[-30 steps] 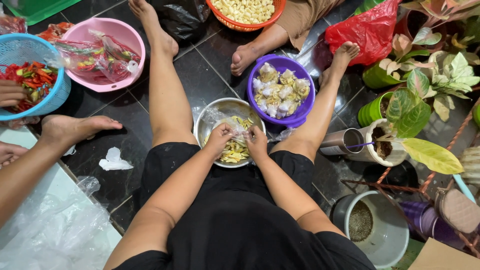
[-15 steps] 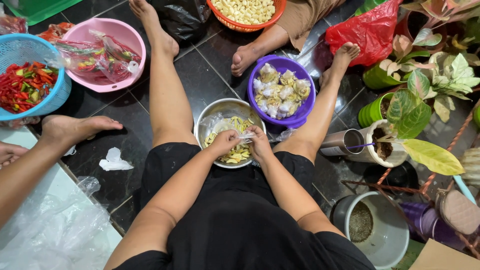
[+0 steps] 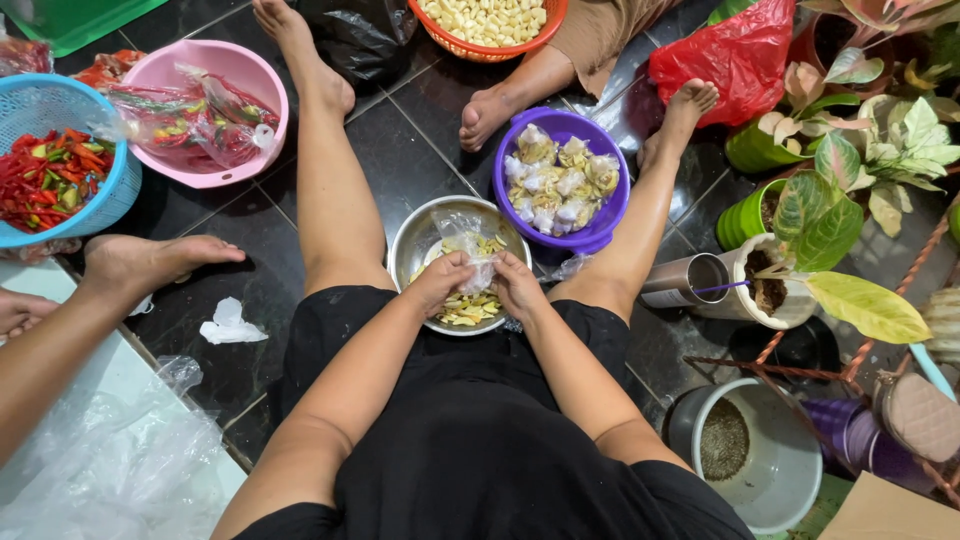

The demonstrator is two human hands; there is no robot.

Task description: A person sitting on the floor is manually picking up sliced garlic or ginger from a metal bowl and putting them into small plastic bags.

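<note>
I sit on a dark tiled floor with my legs spread. Between them stands a steel bowl [image 3: 412, 240] holding yellowish pieces. My left hand [image 3: 440, 282] and my right hand [image 3: 516, 284] meet over the bowl, both pinching a small clear plastic bag [image 3: 468, 238] with some of the yellowish pieces in it. Just beyond the bowl is a purple bowl [image 3: 598, 232] filled with several small tied bags.
A pink bowl [image 3: 262, 82] with bagged chillies and a blue basket [image 3: 112, 192] of red chillies stand at left, near another person's foot [image 3: 150, 260]. An orange basket [image 3: 484, 50], a red bag [image 3: 726, 60], potted plants [image 3: 856, 170], a steel tumbler [image 3: 680, 284] and a white bucket [image 3: 780, 490] surround me.
My hands have closed in together on the plastic bag over the steel bowl; little else has shifted.
</note>
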